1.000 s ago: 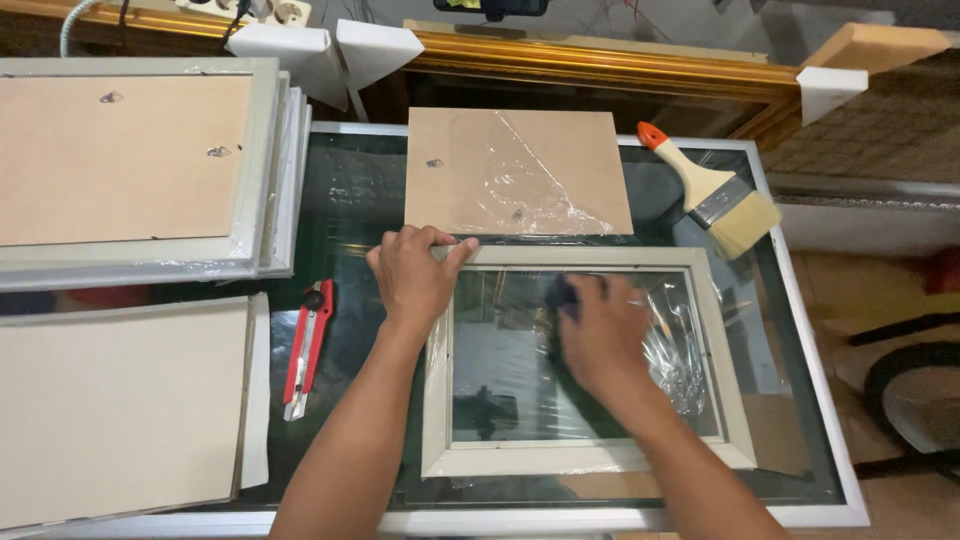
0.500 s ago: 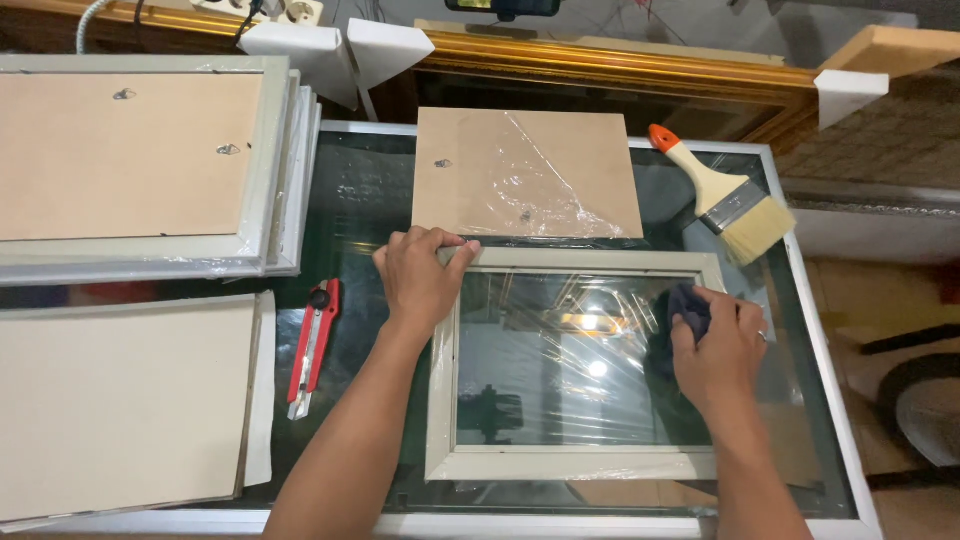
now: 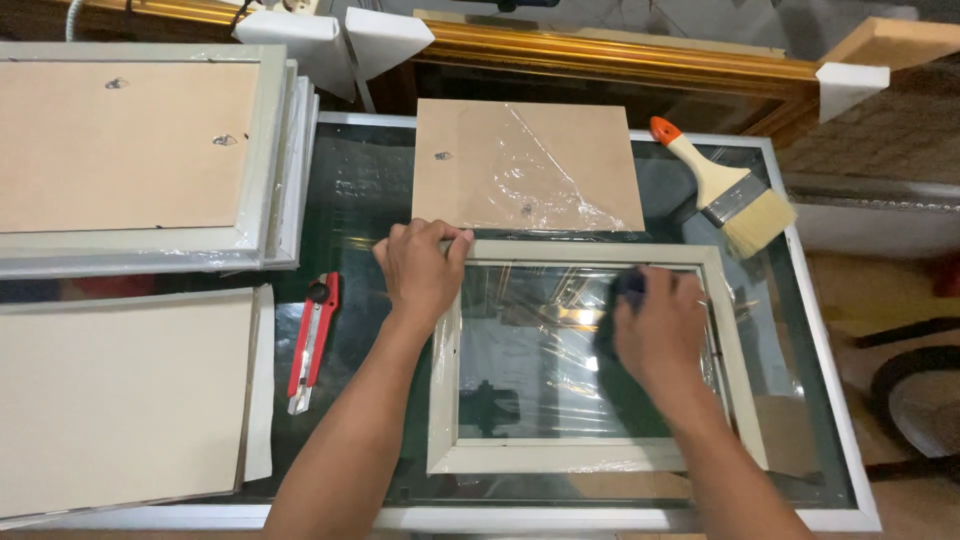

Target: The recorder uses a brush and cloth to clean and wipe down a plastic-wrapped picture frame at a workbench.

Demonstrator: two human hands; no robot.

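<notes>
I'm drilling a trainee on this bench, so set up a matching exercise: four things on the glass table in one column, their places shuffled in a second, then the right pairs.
Things
1. paintbrush
2. utility knife
3. brown backing board
4. left hand

Places
A. lying flat just beyond the picture frame's far edge
B. gripping the frame's top left corner
C. at the table's far right corner, bristles toward the frame
D. left of the frame, between it and the card sheets

Pairs: 1-C, 2-D, 3-A, 4-B
</notes>
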